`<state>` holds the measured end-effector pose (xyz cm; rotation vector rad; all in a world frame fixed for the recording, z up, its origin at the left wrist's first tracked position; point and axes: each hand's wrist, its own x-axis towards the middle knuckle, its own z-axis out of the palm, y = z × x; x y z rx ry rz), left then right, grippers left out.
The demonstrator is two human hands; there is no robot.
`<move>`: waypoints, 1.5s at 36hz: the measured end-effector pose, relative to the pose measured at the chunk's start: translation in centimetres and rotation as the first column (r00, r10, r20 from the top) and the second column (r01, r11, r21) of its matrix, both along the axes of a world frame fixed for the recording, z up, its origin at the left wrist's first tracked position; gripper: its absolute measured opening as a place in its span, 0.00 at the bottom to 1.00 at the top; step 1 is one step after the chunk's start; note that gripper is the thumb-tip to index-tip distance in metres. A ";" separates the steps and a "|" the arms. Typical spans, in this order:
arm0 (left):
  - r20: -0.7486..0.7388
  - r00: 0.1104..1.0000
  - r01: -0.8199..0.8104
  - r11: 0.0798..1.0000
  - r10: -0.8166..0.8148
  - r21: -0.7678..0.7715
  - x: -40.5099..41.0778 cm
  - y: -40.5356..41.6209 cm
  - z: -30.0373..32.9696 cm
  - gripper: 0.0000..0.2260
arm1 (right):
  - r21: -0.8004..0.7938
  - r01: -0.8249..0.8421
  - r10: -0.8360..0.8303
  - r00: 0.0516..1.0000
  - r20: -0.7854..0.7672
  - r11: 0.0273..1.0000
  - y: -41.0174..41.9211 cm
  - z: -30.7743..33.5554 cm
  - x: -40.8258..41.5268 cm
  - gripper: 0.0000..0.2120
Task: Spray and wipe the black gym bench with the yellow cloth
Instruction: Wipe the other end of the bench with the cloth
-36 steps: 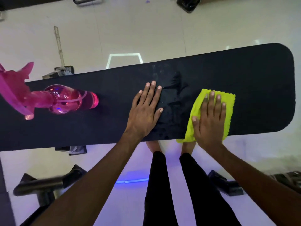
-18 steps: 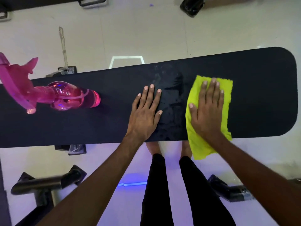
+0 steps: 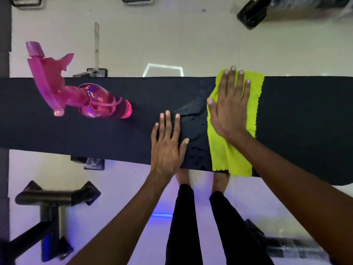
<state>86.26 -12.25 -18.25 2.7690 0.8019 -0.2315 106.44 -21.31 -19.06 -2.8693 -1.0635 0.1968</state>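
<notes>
Head view: black bench point(image 3: 114, 131) runs across frame, left to right. Yellow cloth point(image 3: 231, 150) spread flat over bench right of centre, far edge at far rim, near edge hanging over near rim. Right hand point(image 3: 230, 109) flat on cloth, fingers straight, pressing down. Left hand point(image 3: 168, 146) flat on bare bench just left of cloth, fingers straight, grasping nothing. Wet patch point(image 3: 193, 127) between hands. Pink spray bottle point(image 3: 80, 92) stands on bench, well left.

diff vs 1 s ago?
The right hand, pressed flat on the yellow cloth, slid it from the bench's near edge to the far edge. Nothing gripped or released. The left hand stays flat on the bench; pink spray bottle unmoved.
</notes>
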 end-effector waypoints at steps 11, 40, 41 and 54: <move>-0.031 0.997 -0.066 0.997 0.067 0.035 -0.6 -0.9 -0.2 0.30 | -0.003 -0.144 0.144 0.990 -0.006 0.990 -5.9 -0.3 0.7 0.37; -0.024 0.984 -0.178 0.984 0.178 0.023 -3.1 -0.6 -0.6 0.32 | 0.004 -0.085 0.084 0.996 0.008 0.996 3.1 0.5 -3.8 0.37; -0.015 0.985 -0.173 0.985 0.173 0.021 -3.2 -0.5 -0.6 0.32 | 0.004 -0.118 0.118 0.993 0.014 0.993 3.9 0.4 -4.2 0.37; -0.030 0.995 -0.091 0.996 0.091 -0.024 -4.3 0.6 -0.4 0.31 | 0.096 -0.254 0.256 0.967 -0.012 0.963 -8.4 -1.4 -7.5 0.34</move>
